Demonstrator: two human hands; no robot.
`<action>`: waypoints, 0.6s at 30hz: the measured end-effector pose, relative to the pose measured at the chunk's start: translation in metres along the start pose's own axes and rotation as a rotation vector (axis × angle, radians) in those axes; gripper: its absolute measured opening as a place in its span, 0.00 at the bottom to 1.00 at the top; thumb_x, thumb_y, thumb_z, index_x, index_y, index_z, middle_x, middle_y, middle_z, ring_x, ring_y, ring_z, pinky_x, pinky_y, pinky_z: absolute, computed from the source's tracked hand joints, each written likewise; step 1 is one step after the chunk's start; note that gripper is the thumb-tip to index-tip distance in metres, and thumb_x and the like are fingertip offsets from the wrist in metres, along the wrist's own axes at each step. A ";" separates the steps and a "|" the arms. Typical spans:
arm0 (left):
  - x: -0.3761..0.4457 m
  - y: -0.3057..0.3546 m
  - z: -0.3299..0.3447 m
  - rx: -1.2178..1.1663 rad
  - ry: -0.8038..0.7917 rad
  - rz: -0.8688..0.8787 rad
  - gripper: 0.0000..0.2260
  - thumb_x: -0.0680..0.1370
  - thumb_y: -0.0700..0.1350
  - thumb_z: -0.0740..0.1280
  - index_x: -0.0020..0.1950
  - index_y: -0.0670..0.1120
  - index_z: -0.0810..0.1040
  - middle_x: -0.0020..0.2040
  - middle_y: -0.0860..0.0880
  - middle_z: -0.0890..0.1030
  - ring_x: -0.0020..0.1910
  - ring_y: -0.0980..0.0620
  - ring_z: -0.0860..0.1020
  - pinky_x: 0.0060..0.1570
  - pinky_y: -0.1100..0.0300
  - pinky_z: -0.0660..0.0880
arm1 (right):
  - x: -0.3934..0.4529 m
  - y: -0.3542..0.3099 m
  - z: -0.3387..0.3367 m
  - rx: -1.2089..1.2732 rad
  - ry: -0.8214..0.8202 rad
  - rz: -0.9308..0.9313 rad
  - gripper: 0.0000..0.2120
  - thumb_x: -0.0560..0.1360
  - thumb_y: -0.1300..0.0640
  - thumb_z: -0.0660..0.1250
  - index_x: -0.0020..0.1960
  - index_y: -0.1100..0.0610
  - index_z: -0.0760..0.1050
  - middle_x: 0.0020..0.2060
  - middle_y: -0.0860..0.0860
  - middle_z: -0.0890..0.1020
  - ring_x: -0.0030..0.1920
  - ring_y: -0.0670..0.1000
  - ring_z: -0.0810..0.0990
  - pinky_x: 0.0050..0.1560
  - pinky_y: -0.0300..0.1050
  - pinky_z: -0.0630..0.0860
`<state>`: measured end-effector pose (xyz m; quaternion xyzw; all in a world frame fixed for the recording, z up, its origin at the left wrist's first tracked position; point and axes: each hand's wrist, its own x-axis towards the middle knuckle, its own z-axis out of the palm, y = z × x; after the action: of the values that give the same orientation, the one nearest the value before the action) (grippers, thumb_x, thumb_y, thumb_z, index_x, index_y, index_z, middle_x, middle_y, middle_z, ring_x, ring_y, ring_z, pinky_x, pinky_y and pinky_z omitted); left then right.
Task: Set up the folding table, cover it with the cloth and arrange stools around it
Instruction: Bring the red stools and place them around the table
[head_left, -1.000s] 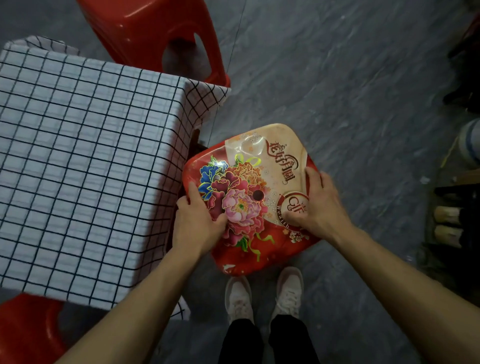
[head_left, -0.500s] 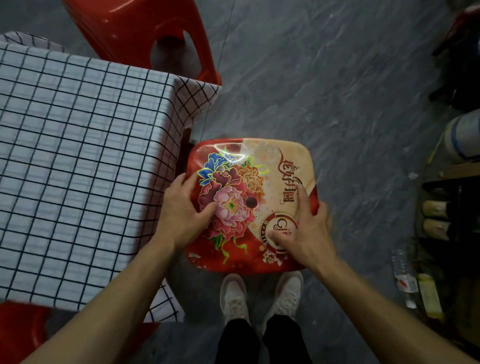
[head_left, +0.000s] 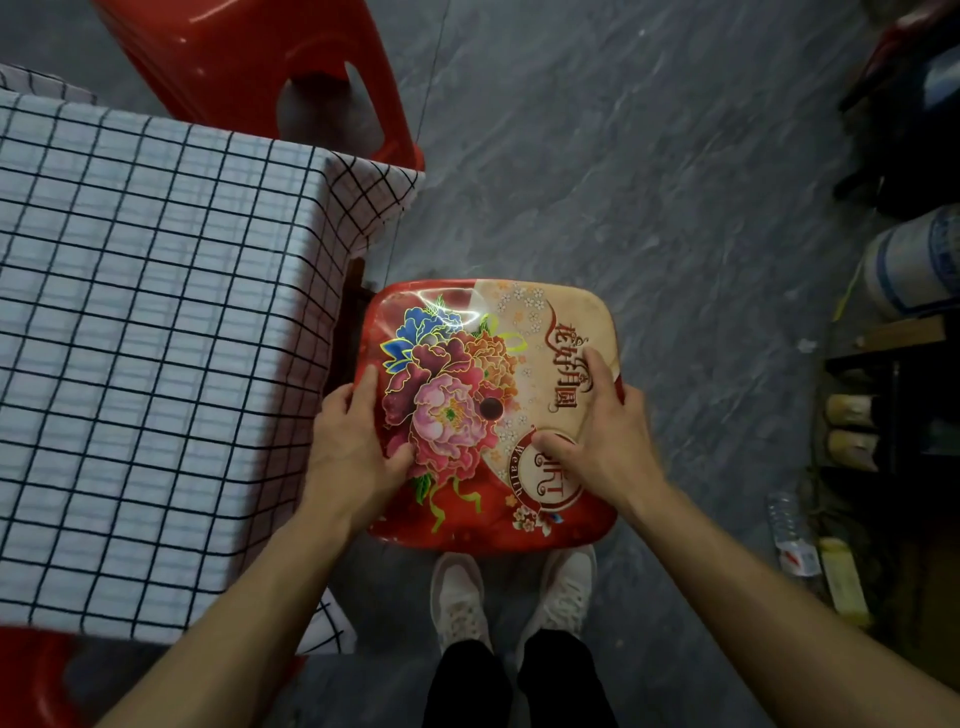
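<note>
Stool with a flower seat sits on the floor just beside the worktop, ready for sitting. Left hand and right hand each have a curled grip on its sides, likely to line it up.

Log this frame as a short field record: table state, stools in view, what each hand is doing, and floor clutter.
table: covered by checked cloth, cloth corner hanging at the far right corner
held stool: red floral-top stool, seat level, beside the table's right edge
left hand: grips the seat's left edge, thumb on top
right hand: grips the seat's right edge, thumb and index finger on top
other stools: red stool at the far side, another red stool at the near left corner
floor clutter: plastic bottle at right
</note>
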<state>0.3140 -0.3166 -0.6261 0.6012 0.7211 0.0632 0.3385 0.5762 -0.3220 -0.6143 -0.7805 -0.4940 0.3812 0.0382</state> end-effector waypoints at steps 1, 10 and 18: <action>0.000 0.002 0.001 0.001 0.002 -0.005 0.44 0.69 0.47 0.76 0.79 0.47 0.56 0.70 0.39 0.67 0.68 0.41 0.67 0.70 0.52 0.65 | -0.001 0.002 0.000 0.005 0.007 -0.003 0.52 0.67 0.40 0.76 0.78 0.37 0.43 0.70 0.56 0.61 0.69 0.59 0.67 0.69 0.58 0.68; 0.002 0.028 0.020 -0.008 -0.014 0.050 0.43 0.70 0.47 0.75 0.79 0.47 0.57 0.69 0.38 0.67 0.67 0.40 0.68 0.69 0.50 0.66 | 0.003 0.032 -0.022 0.026 0.051 0.001 0.53 0.64 0.35 0.76 0.78 0.36 0.47 0.68 0.56 0.64 0.67 0.60 0.69 0.69 0.60 0.69; 0.002 0.075 0.048 0.006 -0.062 0.089 0.41 0.71 0.48 0.74 0.79 0.49 0.56 0.71 0.39 0.65 0.68 0.39 0.66 0.69 0.48 0.67 | 0.009 0.076 -0.051 0.038 0.102 0.040 0.54 0.62 0.35 0.77 0.78 0.35 0.47 0.68 0.56 0.65 0.68 0.59 0.70 0.71 0.57 0.68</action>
<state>0.4032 -0.3099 -0.6261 0.6355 0.6828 0.0574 0.3558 0.6674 -0.3371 -0.6167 -0.8078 -0.4684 0.3509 0.0706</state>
